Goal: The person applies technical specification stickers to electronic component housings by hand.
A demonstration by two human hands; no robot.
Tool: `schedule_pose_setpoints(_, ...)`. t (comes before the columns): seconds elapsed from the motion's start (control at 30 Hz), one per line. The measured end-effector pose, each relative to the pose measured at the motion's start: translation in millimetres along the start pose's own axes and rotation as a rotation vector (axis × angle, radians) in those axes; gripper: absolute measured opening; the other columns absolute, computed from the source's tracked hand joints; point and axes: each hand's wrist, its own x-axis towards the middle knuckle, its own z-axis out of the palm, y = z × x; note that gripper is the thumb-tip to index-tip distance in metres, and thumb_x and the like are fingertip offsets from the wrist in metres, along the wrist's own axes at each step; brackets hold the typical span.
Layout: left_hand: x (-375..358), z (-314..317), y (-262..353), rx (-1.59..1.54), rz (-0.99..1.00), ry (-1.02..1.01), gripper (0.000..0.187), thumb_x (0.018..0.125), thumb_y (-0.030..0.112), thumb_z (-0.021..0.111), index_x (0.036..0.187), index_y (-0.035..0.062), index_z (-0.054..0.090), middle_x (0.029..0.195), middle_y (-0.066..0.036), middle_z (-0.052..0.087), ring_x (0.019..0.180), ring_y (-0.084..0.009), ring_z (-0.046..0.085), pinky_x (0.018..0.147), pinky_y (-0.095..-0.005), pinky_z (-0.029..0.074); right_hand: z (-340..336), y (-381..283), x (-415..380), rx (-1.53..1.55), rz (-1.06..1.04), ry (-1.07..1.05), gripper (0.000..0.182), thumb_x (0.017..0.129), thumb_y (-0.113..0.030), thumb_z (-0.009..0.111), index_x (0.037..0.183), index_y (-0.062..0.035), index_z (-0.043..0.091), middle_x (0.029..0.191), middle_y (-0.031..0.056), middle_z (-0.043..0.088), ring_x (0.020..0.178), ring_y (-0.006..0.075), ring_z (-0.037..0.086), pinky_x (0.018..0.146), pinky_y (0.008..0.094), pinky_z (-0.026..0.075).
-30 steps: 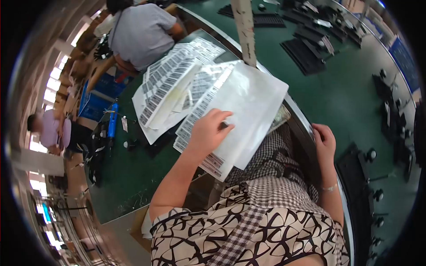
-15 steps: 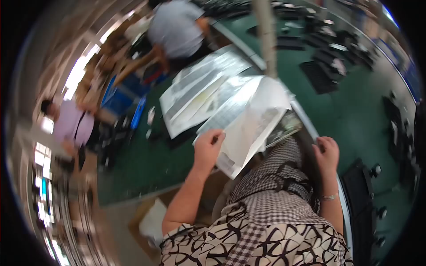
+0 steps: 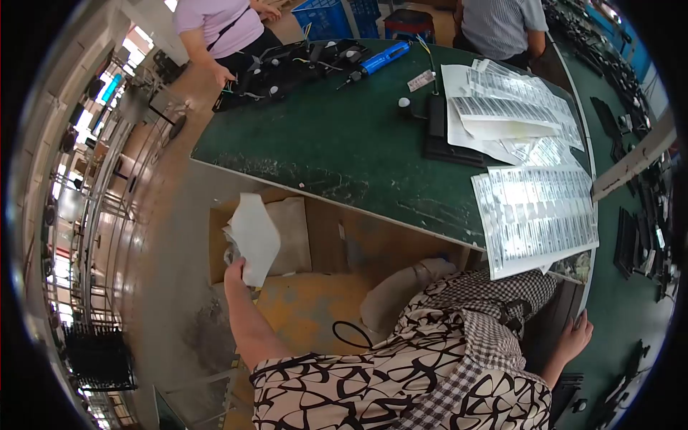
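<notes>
My left hand (image 3: pixel 235 272) pinches the lower edge of a white paper sheet (image 3: pixel 256 236), held over an open cardboard box (image 3: pixel 290 229) beside the green table. Inside the box, more crumpled white material shows behind the sheet. My right hand (image 3: pixel 575 335) rests at the edge of the conveyor on the right, fingers curled over the rim; what it holds, if anything, is hidden. Between the two, on the green table (image 3: pixel 344 136), lie overlapping sheets of silvery labels (image 3: pixel 537 215), one stack hanging past the near edge.
A blue electric screwdriver (image 3: pixel 387 59) and black parts (image 3: pixel 287 68) lie at the table's far side. A co-worker in a pink top (image 3: pixel 229 29) stands there; another in grey (image 3: pixel 502 29) sits behind. A pole (image 3: pixel 634 158) rises at right.
The view has swung left and down. My left hand has moved from the label sheets to the box, with a white sheet in it. My right hand remains near the conveyor edge.
</notes>
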Motion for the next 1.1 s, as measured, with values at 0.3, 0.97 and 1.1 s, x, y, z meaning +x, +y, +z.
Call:
schedule_pose_setpoints(0.3, 115, 86, -67, 0.805, 0.269, 0.529, 0.035, 0.083, 0.032, 0.066, 0.091, -0.0021, 0.067, 0.088, -0.02, 0.069, 0.081, -0.04, 0.066, 0.07, -0.048, 0.052, -3, 5, -1, 0.025, 0.03, -0.026, 0.047, 0.081, -0.007, 0.067, 0.127, -0.0055, 0.059, 0.102, 0.013, 0.056, 0.096, 0.0335, 0.055, 0.088, 0.0443, 0.043)
schedule_pose_setpoints(0.97, -102, 282, 9, 2.17, 0.052, -0.83, 0.036, 0.087, 0.039, 0.063, 0.111, 0.0122, 0.068, 0.071, -0.003, 0.059, 0.065, -0.0126, 0.055, 0.059, -0.0308, 0.048, -33, -43, -1, 0.145, 0.187, 0.053, 0.045, 0.077, -0.003, 0.068, 0.122, -0.0045, 0.062, 0.1, 0.013, 0.057, 0.095, 0.0341, 0.054, 0.084, 0.0435, 0.045)
schedule_pose_setpoints(1.1, -303, 334, 51, 1.83, 0.397, -1.701, 0.035, 0.091, 0.034, 0.064, 0.119, 0.0121, 0.064, 0.091, 0.002, 0.062, 0.07, -0.0081, 0.053, 0.057, -0.0296, 0.045, -26, -34, -2, 0.186, 0.145, 0.105, 0.039, 0.077, -0.002, 0.069, 0.115, -0.0024, 0.063, 0.099, 0.0129, 0.058, 0.094, 0.0332, 0.054, 0.082, 0.0432, 0.046)
